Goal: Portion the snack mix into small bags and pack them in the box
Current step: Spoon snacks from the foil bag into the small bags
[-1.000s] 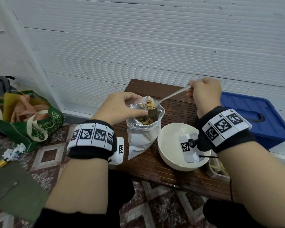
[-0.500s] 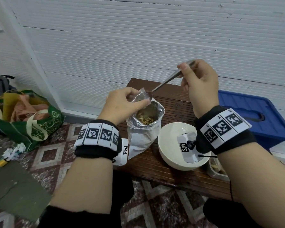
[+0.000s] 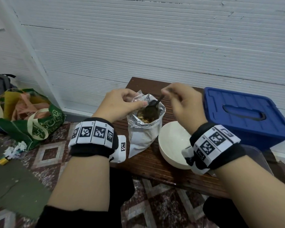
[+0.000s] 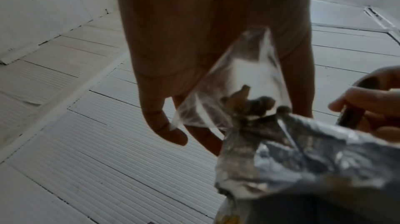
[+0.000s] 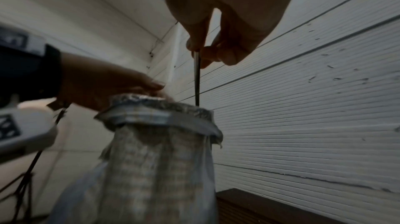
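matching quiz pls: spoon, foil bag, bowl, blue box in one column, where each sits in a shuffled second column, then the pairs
Things:
1. spoon
2. foil bag
3. bowl
4. blue box

Places:
A. on the bench, right of the foil bag
B. far right, lid on
C. handle in the right hand, scoop down in the foil bag
D. upright on the bench, rim by the left hand

Pairs: 1-C, 2-D, 3-A, 4-B

Black wristbands (image 3: 92, 137) with white square-coded marker tiles, black sleeves
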Demonstrator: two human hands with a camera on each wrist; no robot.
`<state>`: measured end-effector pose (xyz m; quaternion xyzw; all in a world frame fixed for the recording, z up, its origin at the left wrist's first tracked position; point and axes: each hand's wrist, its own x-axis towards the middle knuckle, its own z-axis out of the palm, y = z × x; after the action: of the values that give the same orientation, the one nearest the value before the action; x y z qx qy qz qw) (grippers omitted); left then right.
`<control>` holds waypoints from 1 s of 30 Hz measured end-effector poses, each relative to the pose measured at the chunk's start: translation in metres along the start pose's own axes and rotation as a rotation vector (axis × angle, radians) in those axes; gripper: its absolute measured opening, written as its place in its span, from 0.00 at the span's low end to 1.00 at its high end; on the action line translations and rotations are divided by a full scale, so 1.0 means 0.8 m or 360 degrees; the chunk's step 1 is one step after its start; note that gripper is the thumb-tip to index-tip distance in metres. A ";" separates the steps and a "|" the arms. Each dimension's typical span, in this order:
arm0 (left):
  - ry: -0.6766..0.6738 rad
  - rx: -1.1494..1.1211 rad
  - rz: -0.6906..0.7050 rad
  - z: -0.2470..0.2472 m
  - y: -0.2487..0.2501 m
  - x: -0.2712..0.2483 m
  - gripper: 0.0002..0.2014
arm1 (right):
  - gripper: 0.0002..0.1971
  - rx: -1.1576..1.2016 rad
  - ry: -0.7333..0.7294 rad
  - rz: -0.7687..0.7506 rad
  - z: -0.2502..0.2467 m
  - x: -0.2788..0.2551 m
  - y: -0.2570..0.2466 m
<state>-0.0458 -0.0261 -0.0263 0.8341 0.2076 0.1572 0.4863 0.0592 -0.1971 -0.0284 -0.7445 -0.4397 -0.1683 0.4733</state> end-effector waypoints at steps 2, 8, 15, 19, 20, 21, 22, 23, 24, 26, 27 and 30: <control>0.0010 0.0000 0.0002 0.000 -0.002 0.001 0.14 | 0.06 -0.0158 -0.0183 -0.0192 0.010 -0.007 0.006; 0.0004 -0.0008 -0.0012 0.001 -0.003 0.001 0.15 | 0.08 -0.0226 -0.0361 -0.0164 0.018 -0.009 0.007; -0.0003 0.0004 -0.0031 0.000 0.001 -0.001 0.15 | 0.05 -0.0057 -0.0202 0.0314 0.011 -0.004 0.007; 0.0003 0.0004 -0.0036 0.001 0.003 -0.002 0.16 | 0.08 0.0023 -0.0059 0.0632 0.007 0.000 0.012; 0.0008 0.0002 -0.0032 0.001 0.003 -0.002 0.15 | 0.09 0.0035 -0.0022 0.0713 0.006 0.001 0.013; 0.0009 -0.0002 -0.0031 0.001 0.003 -0.003 0.14 | 0.09 0.0052 0.0023 0.0792 0.006 0.002 0.014; 0.0009 -0.0009 -0.0029 0.001 0.003 -0.003 0.13 | 0.09 0.0071 0.0074 0.0867 0.005 0.003 0.016; 0.0009 -0.0010 -0.0022 0.001 0.003 -0.003 0.13 | 0.10 0.0092 0.0127 0.0939 0.005 0.003 0.019; 0.0011 -0.0002 -0.0008 0.000 0.004 -0.004 0.12 | 0.11 0.0115 0.0177 0.1008 0.004 0.004 0.021; 0.0028 0.0027 0.0023 -0.001 0.005 -0.004 0.13 | 0.12 0.0137 0.0243 0.1116 0.003 0.007 0.025; 0.0040 0.0043 0.0031 -0.003 0.005 -0.004 0.13 | 0.12 0.0131 0.0264 0.1149 0.001 0.008 0.025; 0.0072 0.0091 0.0023 -0.007 0.004 -0.004 0.13 | 0.13 0.0143 0.0338 0.1212 -0.007 0.014 0.023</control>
<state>-0.0504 -0.0253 -0.0211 0.8454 0.2170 0.1736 0.4562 0.0819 -0.1994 -0.0282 -0.8113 -0.0876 -0.0375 0.5768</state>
